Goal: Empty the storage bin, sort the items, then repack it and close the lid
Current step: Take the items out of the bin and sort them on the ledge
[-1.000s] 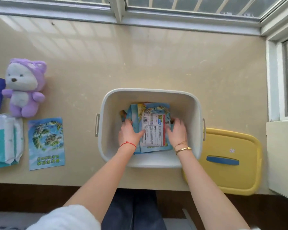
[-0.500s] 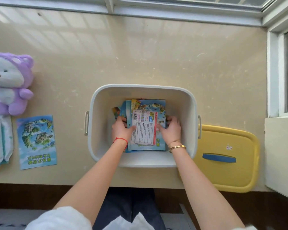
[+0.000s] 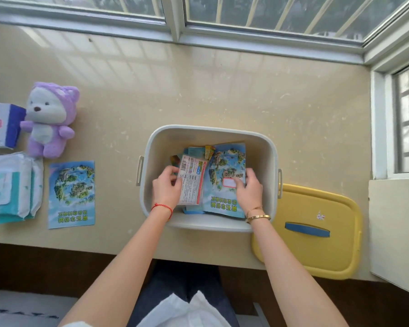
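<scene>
Storage bin [image 3: 149, 147], white, open-topped, sits on the beige worktop [image 3: 198, 90] near its front edge, centre of view. Inside: a loose stack of booklets. Top right one is a blue booklet [image 3: 224, 166] with island artwork, cover up, lying flat. To its left a white card [image 3: 190, 182] with barcode and red edge, over more blue sheets.

Left hand [image 3: 167, 187], red string at the wrist, is inside the bin, fingers curled on the left edge of the white card. Right hand [image 3: 249, 191], gold bracelets at the wrist, also in the bin, fingers bent over the blue booklet's right edge, gripping it.

Yellow lid [image 3: 316, 208] with blue handle lies flat on the worktop just right of the bin, overhanging the front edge.

Left side of worktop: purple plush bear [image 3: 49, 119], white-and-blue box [image 3: 3, 125], wipes pack [image 3: 10, 185], and another blue booklet [image 3: 71, 193] lying flat, well apart from the bin.
</scene>
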A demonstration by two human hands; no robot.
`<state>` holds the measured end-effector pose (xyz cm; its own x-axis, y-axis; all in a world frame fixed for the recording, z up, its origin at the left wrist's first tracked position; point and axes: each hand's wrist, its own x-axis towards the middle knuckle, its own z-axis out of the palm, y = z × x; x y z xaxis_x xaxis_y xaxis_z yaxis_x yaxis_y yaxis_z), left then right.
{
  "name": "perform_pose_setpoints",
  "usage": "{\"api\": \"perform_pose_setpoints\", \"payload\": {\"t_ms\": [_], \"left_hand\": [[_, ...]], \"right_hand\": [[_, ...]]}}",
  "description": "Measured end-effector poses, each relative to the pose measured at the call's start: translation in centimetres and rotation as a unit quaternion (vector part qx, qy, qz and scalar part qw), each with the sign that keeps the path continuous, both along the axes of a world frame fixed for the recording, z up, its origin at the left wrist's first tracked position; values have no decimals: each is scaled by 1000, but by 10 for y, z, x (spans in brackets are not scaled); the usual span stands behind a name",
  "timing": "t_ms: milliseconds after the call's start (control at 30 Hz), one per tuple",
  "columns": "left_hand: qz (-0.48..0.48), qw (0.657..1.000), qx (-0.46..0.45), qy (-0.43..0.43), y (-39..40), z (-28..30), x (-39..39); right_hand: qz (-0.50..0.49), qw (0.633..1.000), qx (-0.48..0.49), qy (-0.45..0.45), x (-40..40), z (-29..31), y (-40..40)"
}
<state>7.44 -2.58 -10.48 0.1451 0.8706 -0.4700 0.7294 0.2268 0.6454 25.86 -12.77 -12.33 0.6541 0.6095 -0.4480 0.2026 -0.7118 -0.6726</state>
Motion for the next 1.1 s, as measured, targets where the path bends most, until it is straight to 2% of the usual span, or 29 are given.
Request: {"api": "perform_pose_setpoints", "payload": {"t_ms": [200, 333, 567, 667, 900, 1100], "left_hand": [[32, 996, 36, -77, -11, 50, -22], [72, 988, 68, -118, -20, 96, -46], [157, 967, 72, -188, -33, 159, -123], [198, 952, 66, -226, -36, 176, -164], [247, 934, 75, -248, -32, 198, -279], [268, 929, 75, -245, -1, 197, -392]], "right_hand": [[-22, 998, 53, -29, -4, 44, -20], [-28, 996, 85, -9, -14, 76, -34], [1, 986, 165, 12, -59, 141, -35], [38, 981, 189, 23, -92, 163, -26], [122, 972, 194, 57, -204, 184, 8], [115, 972, 176, 106, -319, 168, 46]]}}
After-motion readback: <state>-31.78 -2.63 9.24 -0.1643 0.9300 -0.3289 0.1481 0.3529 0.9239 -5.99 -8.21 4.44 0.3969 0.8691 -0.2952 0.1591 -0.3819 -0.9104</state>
